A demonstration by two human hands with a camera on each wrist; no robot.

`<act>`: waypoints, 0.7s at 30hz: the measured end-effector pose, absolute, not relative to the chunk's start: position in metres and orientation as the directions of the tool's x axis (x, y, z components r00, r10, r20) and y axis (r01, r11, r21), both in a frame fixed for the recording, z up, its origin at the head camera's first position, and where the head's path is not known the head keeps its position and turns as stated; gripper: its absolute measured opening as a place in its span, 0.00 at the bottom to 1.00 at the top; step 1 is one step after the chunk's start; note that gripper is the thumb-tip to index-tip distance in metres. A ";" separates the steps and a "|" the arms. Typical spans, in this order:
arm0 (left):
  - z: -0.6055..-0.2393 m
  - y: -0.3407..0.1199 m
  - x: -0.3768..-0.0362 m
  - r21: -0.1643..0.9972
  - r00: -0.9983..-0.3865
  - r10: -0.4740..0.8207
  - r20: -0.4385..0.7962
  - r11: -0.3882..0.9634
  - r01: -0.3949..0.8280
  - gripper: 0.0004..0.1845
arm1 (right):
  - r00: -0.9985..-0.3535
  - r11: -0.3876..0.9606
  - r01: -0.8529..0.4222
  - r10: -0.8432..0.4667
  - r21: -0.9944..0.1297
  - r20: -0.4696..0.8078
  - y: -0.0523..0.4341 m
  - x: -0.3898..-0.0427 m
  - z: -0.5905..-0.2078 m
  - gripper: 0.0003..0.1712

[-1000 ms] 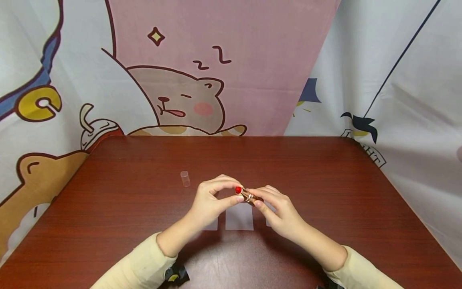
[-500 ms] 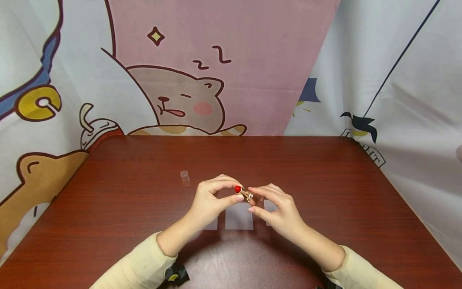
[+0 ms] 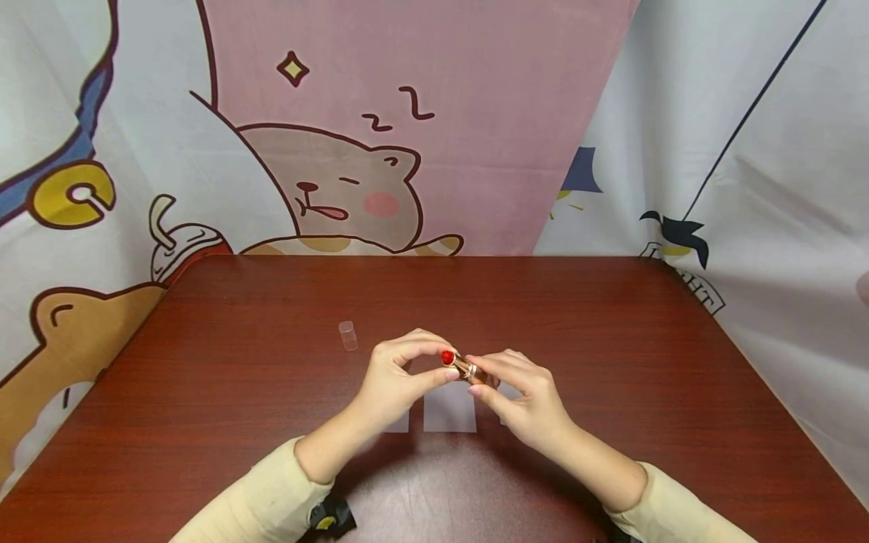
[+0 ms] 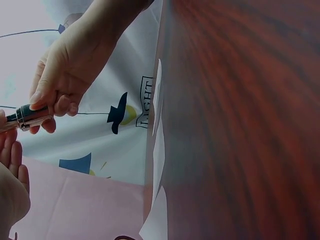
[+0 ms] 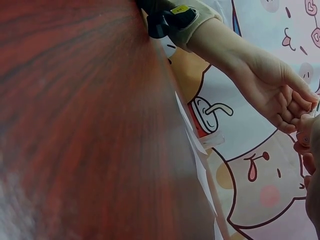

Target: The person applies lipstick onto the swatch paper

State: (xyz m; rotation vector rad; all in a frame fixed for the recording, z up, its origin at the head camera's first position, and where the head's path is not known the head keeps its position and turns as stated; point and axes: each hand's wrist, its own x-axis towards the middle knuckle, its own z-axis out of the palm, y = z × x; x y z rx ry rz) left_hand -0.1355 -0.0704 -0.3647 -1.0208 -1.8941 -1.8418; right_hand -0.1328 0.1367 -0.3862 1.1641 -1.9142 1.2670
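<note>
My left hand [image 3: 397,381] and right hand [image 3: 526,394] both pinch 1 open lipstick [image 3: 460,366], held above the table [image 3: 204,392] over paper slips [image 3: 449,408]. Backdrop print reads "LIGHT" [image 4: 145,101]; the lipstick shows no legible label.

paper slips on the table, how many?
3. Middle slip lies bare between the hands; left slip and right slip are mostly covered by hands. More may be hidden.

Dark red wooden table [image 3: 611,339] before a pink-and-white cartoon curtain [image 3: 441,113] with a sleeping bear
</note>
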 end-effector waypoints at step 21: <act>-0.364 -0.069 -0.135 0.748 -0.709 0.259 0.656 -0.097 0.657 0.11 | -0.482 0.191 -0.876 -0.398 -0.443 0.781 0.136 -0.130 -0.384 0.14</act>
